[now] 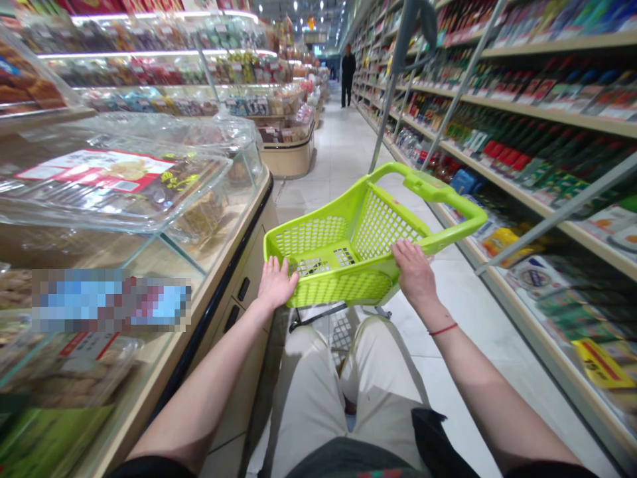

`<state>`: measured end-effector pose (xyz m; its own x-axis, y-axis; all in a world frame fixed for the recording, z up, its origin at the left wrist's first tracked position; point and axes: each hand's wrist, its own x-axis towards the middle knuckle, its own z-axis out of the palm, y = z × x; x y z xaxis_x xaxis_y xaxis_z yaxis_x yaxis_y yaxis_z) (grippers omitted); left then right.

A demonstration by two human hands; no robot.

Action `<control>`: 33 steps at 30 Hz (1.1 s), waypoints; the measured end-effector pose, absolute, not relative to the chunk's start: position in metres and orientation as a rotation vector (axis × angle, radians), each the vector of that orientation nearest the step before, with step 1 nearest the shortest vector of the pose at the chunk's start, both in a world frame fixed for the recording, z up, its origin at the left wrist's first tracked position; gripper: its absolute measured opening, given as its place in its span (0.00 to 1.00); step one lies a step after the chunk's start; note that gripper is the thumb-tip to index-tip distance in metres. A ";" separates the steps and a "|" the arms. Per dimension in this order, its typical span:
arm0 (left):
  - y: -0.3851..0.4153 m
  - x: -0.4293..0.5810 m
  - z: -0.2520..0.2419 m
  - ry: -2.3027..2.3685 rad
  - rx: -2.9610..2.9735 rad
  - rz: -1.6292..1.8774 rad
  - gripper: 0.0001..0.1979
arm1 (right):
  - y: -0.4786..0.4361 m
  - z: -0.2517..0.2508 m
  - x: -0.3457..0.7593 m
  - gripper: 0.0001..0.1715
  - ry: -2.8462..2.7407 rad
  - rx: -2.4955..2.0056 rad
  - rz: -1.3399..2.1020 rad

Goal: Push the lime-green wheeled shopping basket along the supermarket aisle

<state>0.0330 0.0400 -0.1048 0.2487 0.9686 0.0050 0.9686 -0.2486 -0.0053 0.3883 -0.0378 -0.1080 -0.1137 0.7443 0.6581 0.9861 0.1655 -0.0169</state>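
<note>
A lime-green shopping cart (328,279) with a latticed basket stands sideways in front of my knees, its handle (460,204) toward the right. At the left end of the basket, my left hand (277,283) grips the rim, with fingers laid over the edge and the thumb on the near side. My right hand (414,273), a red cord on its wrist, is closed over the near rim by the handle's base. The basket's grid floor shows between the hands. Part of the dark lower frame (318,317) is visible beneath it.
Wooden display counters (249,265) with clear covers and packaged foods line the left. Tall shelves (547,126) of bottles and packets run along the right, with slanted metal posts in front. A person in dark clothes (348,74) stands far down the tiled aisle (332,143).
</note>
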 end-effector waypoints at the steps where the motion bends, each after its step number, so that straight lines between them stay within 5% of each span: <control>1: 0.040 0.033 -0.104 -1.925 -2.480 0.003 0.34 | -0.037 -0.111 0.381 0.35 -1.935 -1.616 -0.582; 6: 0.040 0.032 -0.105 -1.921 -2.478 -0.005 0.34 | -0.035 -0.119 0.352 0.39 -2.013 -1.545 -0.517; 22: 0.041 0.032 -0.104 -1.931 -2.481 0.003 0.34 | -0.042 -0.073 0.434 0.28 -1.960 -1.736 -0.642; 33: 0.043 0.031 -0.109 -1.903 -2.443 0.001 0.34 | -0.039 -0.098 0.383 0.35 -1.983 -1.681 -0.631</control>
